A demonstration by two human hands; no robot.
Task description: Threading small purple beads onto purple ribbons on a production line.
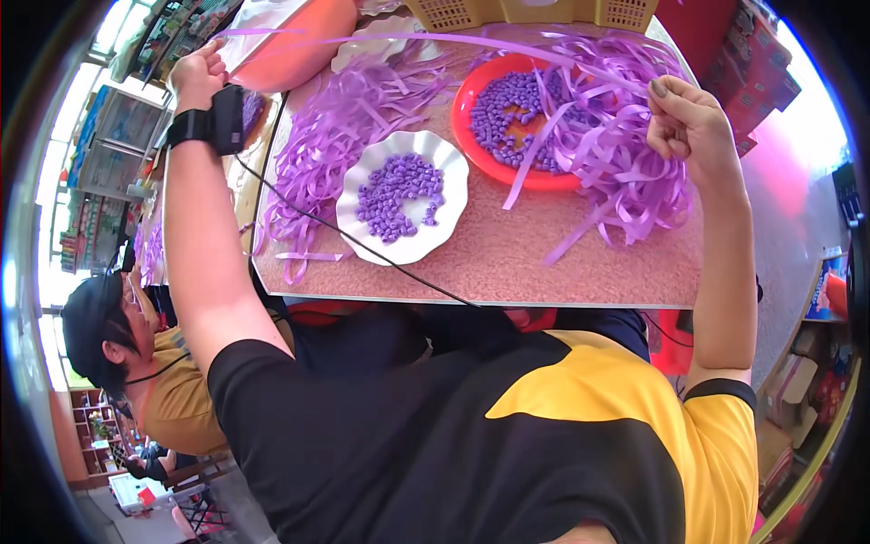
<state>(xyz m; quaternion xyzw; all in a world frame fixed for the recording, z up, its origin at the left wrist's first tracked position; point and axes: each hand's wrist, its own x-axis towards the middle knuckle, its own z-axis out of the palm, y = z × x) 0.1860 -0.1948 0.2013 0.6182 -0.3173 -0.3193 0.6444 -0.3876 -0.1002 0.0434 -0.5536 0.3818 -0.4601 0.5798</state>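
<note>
A long purple ribbon (453,38) stretches across the far side of the table. Raised at the far left, my left hand (195,80) pinches its end; a black strap with a small box is on that wrist. My right hand (696,122) is closed at the right, its fingertips pinching ribbon beside the heaped strands. A tangle of purple ribbons (625,172) spills over a red-orange plate (464,136) that holds small purple ribbon pieces (494,113). More of these lie in a white scalloped dish (352,231) nearer me. Another ribbon heap (317,163) lies left of it.
An orange bowl (308,45) and a yellow plastic basket (535,14) stand at the far edge. A black cable (353,238) crosses the table from my left wrist. Close by on the left sits another person (181,390). The table's near edge runs before my body.
</note>
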